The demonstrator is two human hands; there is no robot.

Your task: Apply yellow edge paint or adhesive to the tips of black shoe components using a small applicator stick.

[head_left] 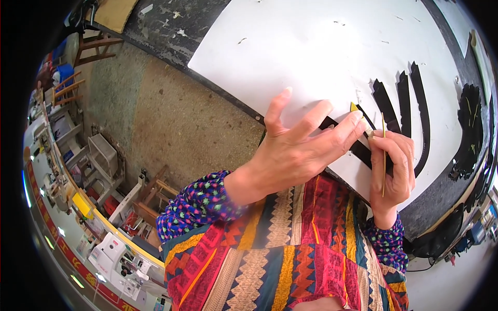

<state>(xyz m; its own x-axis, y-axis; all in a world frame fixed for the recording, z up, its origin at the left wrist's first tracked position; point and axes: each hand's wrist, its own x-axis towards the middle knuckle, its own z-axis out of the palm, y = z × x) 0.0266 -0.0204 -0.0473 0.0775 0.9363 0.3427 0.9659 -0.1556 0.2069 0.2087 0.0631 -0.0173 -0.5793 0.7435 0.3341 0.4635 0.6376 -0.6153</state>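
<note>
My left hand [301, 153] reaches over a white sheet with its little and ring fingers lifted and spread. Its other fingertips close on a narrow black strip [366, 115] that has a small yellow tip [354, 107]; the thumb is hidden. Close beside it, my right hand [397, 163] is curled, with a thin yellowish stick [384, 155] held upright along its fingers. Its thumb and fingertip meet the left fingertips at a small pale piece [369, 127]. A wider black strip [361, 152] lies beneath the hands, partly covered.
Several curved black strips [404, 98] lie on the white sheet [275, 49] beyond my right hand. A pile of black pieces [469, 129] sits at the dark table's right side. To the left are the floor [155, 98], wooden stools [67, 89] and a white sewing machine [116, 259].
</note>
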